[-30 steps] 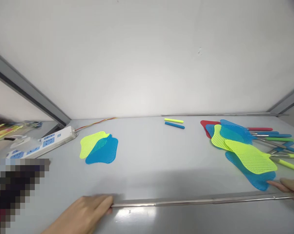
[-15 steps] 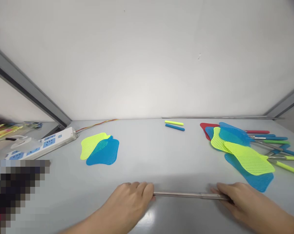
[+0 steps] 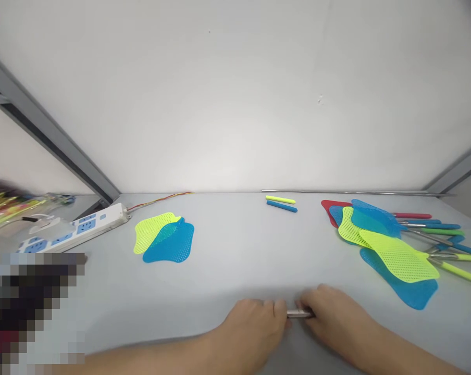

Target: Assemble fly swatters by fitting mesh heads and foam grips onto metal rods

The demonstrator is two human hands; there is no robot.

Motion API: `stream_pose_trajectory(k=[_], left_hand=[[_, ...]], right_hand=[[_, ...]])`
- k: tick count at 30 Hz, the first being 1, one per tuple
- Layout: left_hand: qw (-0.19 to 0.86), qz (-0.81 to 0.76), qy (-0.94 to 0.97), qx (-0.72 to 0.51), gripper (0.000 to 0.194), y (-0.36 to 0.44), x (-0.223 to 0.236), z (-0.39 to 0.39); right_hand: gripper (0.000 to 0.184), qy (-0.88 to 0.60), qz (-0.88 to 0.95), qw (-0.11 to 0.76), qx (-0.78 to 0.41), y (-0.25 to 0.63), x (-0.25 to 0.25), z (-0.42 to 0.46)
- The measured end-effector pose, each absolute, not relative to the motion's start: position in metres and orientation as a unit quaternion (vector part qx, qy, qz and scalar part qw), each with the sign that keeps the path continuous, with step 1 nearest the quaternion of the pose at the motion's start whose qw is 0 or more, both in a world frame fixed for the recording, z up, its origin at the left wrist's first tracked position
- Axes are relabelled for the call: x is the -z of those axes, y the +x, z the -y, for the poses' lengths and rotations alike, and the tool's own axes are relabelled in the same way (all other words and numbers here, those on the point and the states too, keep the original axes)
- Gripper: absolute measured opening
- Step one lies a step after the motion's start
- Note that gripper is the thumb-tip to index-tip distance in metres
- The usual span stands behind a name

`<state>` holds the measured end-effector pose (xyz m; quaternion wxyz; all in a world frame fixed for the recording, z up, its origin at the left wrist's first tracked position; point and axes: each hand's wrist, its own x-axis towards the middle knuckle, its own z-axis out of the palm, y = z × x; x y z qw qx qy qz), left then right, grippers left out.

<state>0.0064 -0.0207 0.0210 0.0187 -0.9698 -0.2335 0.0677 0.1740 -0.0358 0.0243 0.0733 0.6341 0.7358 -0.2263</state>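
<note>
At the front of the table, my left hand point(image 3: 257, 327) is closed around one end of a thin telescopic metal rod point(image 3: 296, 313). The other end is gripped by my right hand point(image 3: 331, 315), close beside the left. Only a short silvery length of the rod shows between the two fists; the rest is hidden in the fingers. To the left beyond my hands lie a yellow fly swatter head point(image 3: 151, 232) and a blue fly swatter head point(image 3: 173, 242), partly overlapping. Farther back are a yellow handle tube point(image 3: 280, 199) and a blue handle tube point(image 3: 281, 206).
A pile of fly swatters point(image 3: 399, 258) in yellow, blue and red lies at the right, handles pointing right. Along the wall's foot runs a long thin metal rod point(image 3: 356, 192). A white power strip point(image 3: 102, 221) with wires lies at the left, near a grey frame post point(image 3: 75, 156).
My hands have come close together, mostly by the left moving right and the right moving left. The visible length of rod between them has become much shorter.
</note>
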Motion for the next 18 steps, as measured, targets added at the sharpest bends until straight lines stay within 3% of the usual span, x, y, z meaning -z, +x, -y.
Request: stream_pose_trajectory(k=[3, 7, 11, 18], left_hand=[[0.021, 0.249, -0.967, -0.043, 0.010, 0.003, -0.022, 0.012], [-0.012, 0.280, -0.957, -0.067, 0.009, -0.020, -0.039, -0.001], [-0.101, 0.292, -0.950, -0.052, 0.012, -0.041, -0.040, 0.002], [-0.116, 0.279, -0.951, -0.064, 0.008, -0.029, -0.009, 0.021]], right_hand=[[0.021, 0.619, -0.746, 0.040, 0.244, 0.180, -0.028, 0.034], [0.029, 0.573, -0.716, -0.026, 0.398, 0.204, -0.038, 0.038], [0.036, 0.551, -0.677, -0.019, 0.488, 0.219, -0.041, 0.038], [0.032, 0.522, -0.670, -0.024, 0.527, 0.189, -0.027, 0.034]])
